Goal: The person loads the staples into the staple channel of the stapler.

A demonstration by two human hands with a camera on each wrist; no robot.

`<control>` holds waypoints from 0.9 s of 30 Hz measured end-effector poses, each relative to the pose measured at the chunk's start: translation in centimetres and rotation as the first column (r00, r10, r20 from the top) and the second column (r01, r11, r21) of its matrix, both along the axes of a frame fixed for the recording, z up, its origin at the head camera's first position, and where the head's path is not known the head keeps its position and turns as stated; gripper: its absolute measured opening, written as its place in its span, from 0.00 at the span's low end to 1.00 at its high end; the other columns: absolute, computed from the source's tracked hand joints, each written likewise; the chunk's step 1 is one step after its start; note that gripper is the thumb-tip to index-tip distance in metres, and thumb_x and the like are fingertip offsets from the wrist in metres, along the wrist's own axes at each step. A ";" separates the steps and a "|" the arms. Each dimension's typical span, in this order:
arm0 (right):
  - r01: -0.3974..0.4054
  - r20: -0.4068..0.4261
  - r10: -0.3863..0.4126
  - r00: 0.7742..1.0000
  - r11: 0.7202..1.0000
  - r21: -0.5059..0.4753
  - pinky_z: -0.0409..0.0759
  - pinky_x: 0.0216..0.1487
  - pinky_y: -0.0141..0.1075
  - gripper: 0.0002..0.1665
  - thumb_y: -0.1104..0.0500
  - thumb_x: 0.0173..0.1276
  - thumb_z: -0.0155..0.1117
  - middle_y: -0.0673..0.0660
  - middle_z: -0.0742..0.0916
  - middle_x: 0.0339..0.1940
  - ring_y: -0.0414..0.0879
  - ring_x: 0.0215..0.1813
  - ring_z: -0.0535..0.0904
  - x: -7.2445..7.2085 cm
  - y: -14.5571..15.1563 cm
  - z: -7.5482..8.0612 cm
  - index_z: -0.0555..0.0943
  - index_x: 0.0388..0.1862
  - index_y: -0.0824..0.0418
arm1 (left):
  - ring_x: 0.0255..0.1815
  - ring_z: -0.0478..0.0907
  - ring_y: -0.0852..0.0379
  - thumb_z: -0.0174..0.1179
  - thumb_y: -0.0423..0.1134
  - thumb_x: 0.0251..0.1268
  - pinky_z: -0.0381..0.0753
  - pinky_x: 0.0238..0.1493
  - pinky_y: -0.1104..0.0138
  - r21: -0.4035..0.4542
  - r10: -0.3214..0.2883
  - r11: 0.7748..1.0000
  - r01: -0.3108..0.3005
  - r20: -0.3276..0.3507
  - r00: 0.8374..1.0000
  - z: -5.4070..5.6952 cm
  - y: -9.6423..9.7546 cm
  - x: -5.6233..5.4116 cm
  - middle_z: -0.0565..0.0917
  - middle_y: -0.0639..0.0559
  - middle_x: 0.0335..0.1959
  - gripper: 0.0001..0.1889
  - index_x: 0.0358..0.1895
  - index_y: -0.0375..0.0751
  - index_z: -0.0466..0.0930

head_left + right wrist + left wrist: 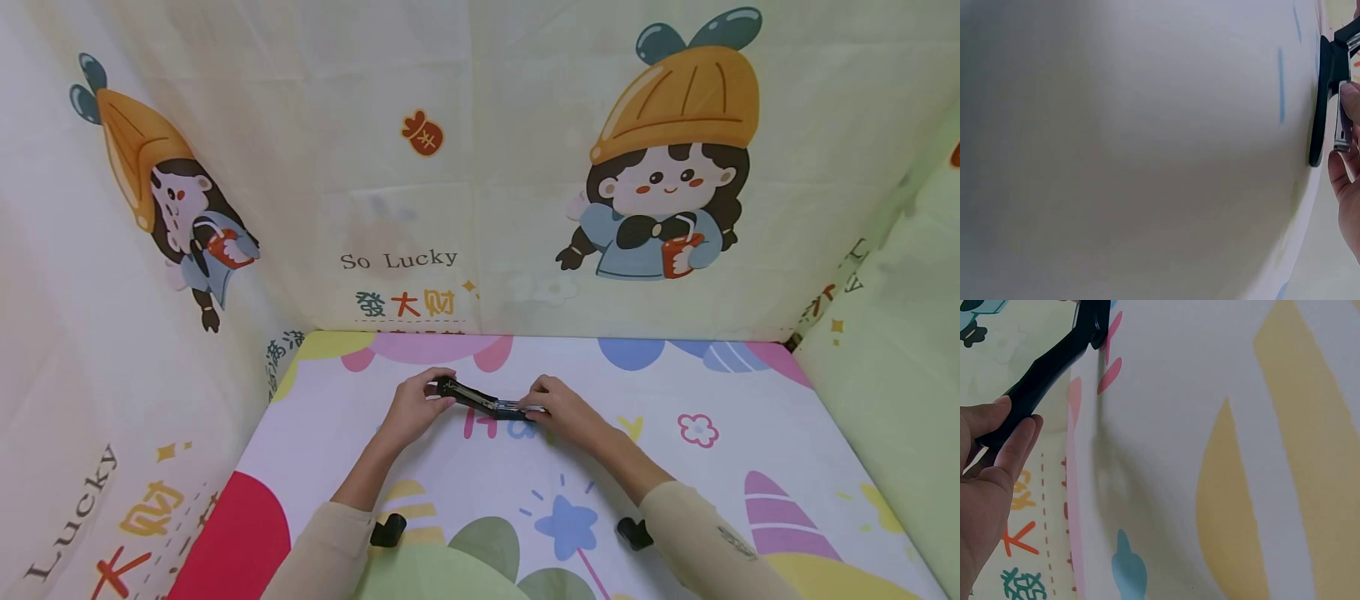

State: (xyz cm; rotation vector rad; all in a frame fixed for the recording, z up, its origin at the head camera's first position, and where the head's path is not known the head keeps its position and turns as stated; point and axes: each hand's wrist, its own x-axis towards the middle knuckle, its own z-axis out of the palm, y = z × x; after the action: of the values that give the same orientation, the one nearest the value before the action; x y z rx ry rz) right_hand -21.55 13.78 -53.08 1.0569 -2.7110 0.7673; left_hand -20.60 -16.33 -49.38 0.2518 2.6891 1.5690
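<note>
A black stapler (474, 395) is spread wide open above the middle of the table. My left hand (414, 408) grips the end of its black top arm, thumb on one side and fingers on the other, as the left wrist view shows along the arm (1050, 369). At the other end, my right hand (568, 412) pinches the silver metal rail (1342, 122) between thumb and fingers. Beside that rail lies the long black base (1318, 112), close to the tabletop. Part of the rail is hidden behind the right thumb.
The table has a white cloth (652, 467) with colourful prints. Cream printed curtains (525, 208) rise behind the table and on both sides. Black wrist-worn devices (388, 530) sit by the two sleeves.
</note>
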 end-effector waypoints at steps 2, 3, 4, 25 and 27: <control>0.005 -0.006 -0.005 1.000 1.000 -0.006 0.82 0.49 0.38 0.12 0.63 0.66 0.75 0.52 0.83 0.44 0.45 0.46 0.77 0.1 0.4 -0.1 0.91 0.47 0.52 | 0.52 0.87 0.45 0.71 0.25 0.61 0.89 0.52 0.58 0.008 0.001 1.000 -0.001 0.000 1.000 0.0 0.0 0.0 0.86 0.44 0.56 0.24 0.62 0.38 0.82; 0.008 -0.014 -0.008 1.000 1.000 -0.008 0.82 0.49 0.38 0.11 0.62 0.66 0.75 0.52 0.83 0.44 0.45 0.46 0.77 0.1 0.7 -0.2 0.90 0.47 0.52 | 0.52 0.87 0.45 0.71 0.25 0.61 0.89 0.52 0.58 0.012 0.001 1.000 -0.001 -0.001 1.000 0.0 0.0 0.0 0.86 0.44 0.56 0.24 0.61 0.38 0.82; 0.011 -0.019 -0.012 1.000 1.000 -0.012 0.82 0.49 0.38 0.11 0.62 0.66 0.75 0.52 0.83 0.44 0.45 0.46 0.77 0.2 0.9 -0.3 0.90 0.46 0.52 | 0.52 0.88 0.45 0.71 0.25 0.61 0.89 0.52 0.58 0.014 0.000 1.000 0.000 -0.003 1.000 0.0 0.0 0.0 0.86 0.44 0.56 0.24 0.61 0.38 0.83; 0.056 0.003 -0.056 0.998 0.998 -0.004 0.82 0.52 0.42 0.12 0.59 0.63 0.78 0.52 0.84 0.45 0.46 0.48 0.79 0.4 2.4 0.0 0.90 0.46 0.54 | 0.52 0.87 0.44 0.71 0.26 0.61 0.88 0.55 0.56 -0.015 -0.007 1.000 0.007 -0.008 1.000 0.0 0.1 -0.1 0.86 0.44 0.57 0.24 0.62 0.38 0.82; 0.063 -0.004 -0.063 0.998 0.998 -0.005 0.82 0.52 0.43 0.13 0.59 0.62 0.79 0.53 0.85 0.45 0.47 0.48 0.79 0.5 2.4 0.2 0.89 0.46 0.55 | 0.52 0.87 0.44 0.71 0.26 0.61 0.88 0.55 0.56 -0.015 -0.006 1.000 0.006 -0.008 1.000 0.0 0.1 -0.2 0.86 0.44 0.57 0.24 0.62 0.39 0.82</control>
State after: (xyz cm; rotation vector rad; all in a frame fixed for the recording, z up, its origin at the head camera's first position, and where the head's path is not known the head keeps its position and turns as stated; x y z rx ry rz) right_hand -21.02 16.21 -52.85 0.9654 -2.7229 0.7597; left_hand -20.75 -16.27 -49.36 0.2662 2.7026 1.5487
